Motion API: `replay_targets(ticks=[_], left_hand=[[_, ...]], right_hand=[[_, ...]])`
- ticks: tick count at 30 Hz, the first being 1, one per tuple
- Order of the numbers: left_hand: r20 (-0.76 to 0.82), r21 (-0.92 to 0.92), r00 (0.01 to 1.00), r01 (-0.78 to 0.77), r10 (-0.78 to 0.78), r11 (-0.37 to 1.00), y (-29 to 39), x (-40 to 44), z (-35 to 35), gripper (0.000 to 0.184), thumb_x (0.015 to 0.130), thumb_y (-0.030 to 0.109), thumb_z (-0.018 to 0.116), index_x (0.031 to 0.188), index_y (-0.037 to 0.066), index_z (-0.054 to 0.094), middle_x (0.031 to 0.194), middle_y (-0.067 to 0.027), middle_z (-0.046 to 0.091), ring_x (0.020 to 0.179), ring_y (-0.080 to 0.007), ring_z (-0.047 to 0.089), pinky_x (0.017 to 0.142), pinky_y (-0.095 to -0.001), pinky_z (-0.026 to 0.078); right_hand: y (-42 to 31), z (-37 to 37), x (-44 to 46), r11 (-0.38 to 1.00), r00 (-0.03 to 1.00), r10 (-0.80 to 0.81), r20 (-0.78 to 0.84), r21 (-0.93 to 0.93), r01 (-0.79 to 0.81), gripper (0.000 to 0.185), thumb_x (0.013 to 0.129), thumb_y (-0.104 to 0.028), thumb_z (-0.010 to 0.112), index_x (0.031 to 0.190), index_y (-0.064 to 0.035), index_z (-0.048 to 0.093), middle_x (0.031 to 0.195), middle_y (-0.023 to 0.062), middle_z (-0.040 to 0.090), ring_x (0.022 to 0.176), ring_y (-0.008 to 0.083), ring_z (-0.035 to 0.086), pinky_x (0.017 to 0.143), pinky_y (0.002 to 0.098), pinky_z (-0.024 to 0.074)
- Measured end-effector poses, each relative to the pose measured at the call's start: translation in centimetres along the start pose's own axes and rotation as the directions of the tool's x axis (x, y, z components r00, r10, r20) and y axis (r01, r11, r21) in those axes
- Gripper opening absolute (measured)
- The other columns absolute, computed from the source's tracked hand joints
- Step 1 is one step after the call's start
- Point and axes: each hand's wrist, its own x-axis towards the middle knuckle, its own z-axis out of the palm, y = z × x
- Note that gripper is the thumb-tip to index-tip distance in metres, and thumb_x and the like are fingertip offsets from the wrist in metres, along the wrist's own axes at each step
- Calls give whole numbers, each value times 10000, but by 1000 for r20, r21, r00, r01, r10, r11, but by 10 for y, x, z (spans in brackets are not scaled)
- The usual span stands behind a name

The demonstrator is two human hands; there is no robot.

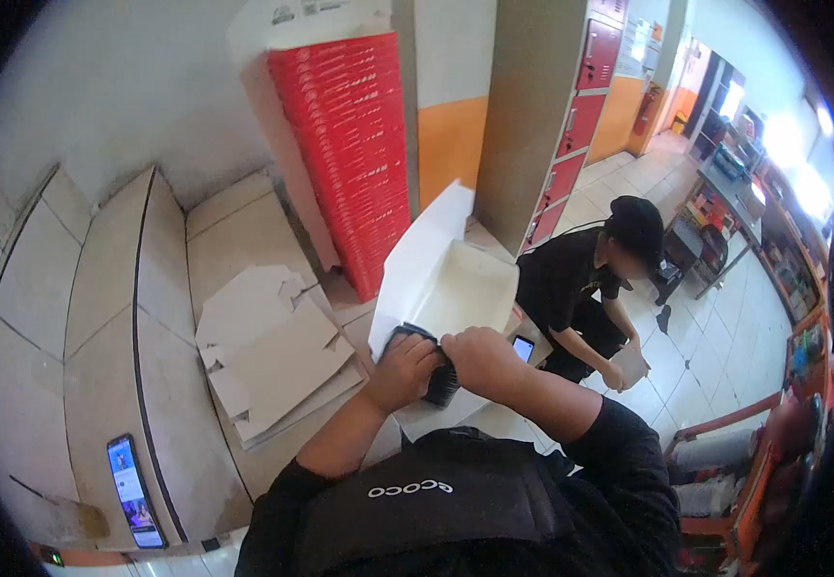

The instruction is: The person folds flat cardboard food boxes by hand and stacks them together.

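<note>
Above the right edge of the tiled ledge [229, 216], a white box [465, 288] tips open. The left hand [405, 370] and right hand [484, 361] have bent fingers at its near edge, by a black thing [443, 385]; I cannot tell what they pinch. Upside-down white letters [410, 489] on the black clothes look like "ecoco". Tiny print marks the red stack [345, 163]. Red lockers [578, 130] stand behind another person [571, 274] on the white tiled floor [667, 361].
</note>
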Motion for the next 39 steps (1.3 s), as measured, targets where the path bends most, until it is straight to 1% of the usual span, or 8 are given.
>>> replay_targets(ticks=[5, 9, 12, 27, 32, 35, 36, 39], left_hand=[[-195, 84, 981, -11, 27, 996, 4, 2, 3, 155, 666, 27, 595, 808, 88, 604, 1096, -41, 561, 1050, -230, 506, 926, -435, 349], [-106, 113, 992, -56, 68, 992, 6, 4, 1, 109, 687, 51, 622, 774, 112, 598, 1160, 7, 585, 1111, -228, 513, 1043, -488, 274], [-108, 97, 988, -103, 114, 990, 5, 3, 1, 101, 692, 38, 613, 779, 89, 599, 1110, 2, 610, 1067, -221, 536, 1016, -480, 296], [-127, 37, 971, -200, 203, 979, -2, 1, 6, 136, 657, 23, 606, 790, 55, 609, 1057, -16, 627, 946, -198, 578, 911, -452, 358], [-70, 42, 991, -110, 113, 993, 6, 1, 0, 157, 707, 32, 610, 855, 84, 612, 1080, -51, 623, 1054, -242, 559, 963, -480, 343], [-160, 72, 977, -134, 144, 988, 25, -13, -12, 232, 762, 83, 630, 987, 96, 578, 1160, -101, 576, 1120, -294, 521, 981, -498, 330], [-358, 242, 887, -215, 293, 946, 15, -47, -18, 340, 767, 144, 661, 1081, 93, 540, 1238, -132, 513, 1154, -312, 491, 1008, -506, 312], [-424, 225, 887, 298, -182, 928, -11, -91, -49, 361, 745, 185, 695, 1061, 91, 548, 1213, -126, 530, 1175, -304, 472, 1001, -489, 333]], right_hand=[[49, -13, 26, 929, 918, -362, 163, 150, 340, 177, 838, -164, 484, 917, -46, 589, 796, 169, 638, 786, 344, 627, 701, 464, 490], [97, -14, 65, 979, 938, 74, -338, -155, -133, 379, 885, -199, 474, 1230, -45, 482, 1311, 147, 470, 1062, 309, 555, 859, 413, 469], [107, -1, 80, 986, 986, 147, -79, -62, -152, 481, 875, -143, 457, 1342, -65, 375, 1429, 109, 337, 1137, 291, 507, 911, 412, 449], [108, 4, 81, 971, 971, 237, 14, 10, -237, 540, 811, -42, 444, 1345, -95, 385, 1386, 93, 401, 1075, 315, 561, 881, 416, 466], [121, 18, 76, 984, 976, 166, -140, 95, -154, 519, 818, -89, 478, 1331, -89, 400, 1342, 118, 444, 1086, 319, 546, 897, 405, 454], [120, 7, 65, 973, 936, 170, -307, 202, -111, 455, 832, -142, 527, 1277, -71, 465, 1264, 133, 517, 1094, 321, 538, 920, 387, 444], [109, -3, 64, 973, 887, 162, -433, 218, -71, 410, 829, -144, 553, 1228, -56, 508, 1219, 140, 548, 1072, 319, 553, 904, 380, 454], [92, -21, 35, 928, 760, 226, -609, 372, 23, 265, 822, -153, 597, 1059, -36, 616, 1069, 158, 623, 982, 325, 596, 856, 383, 467]])
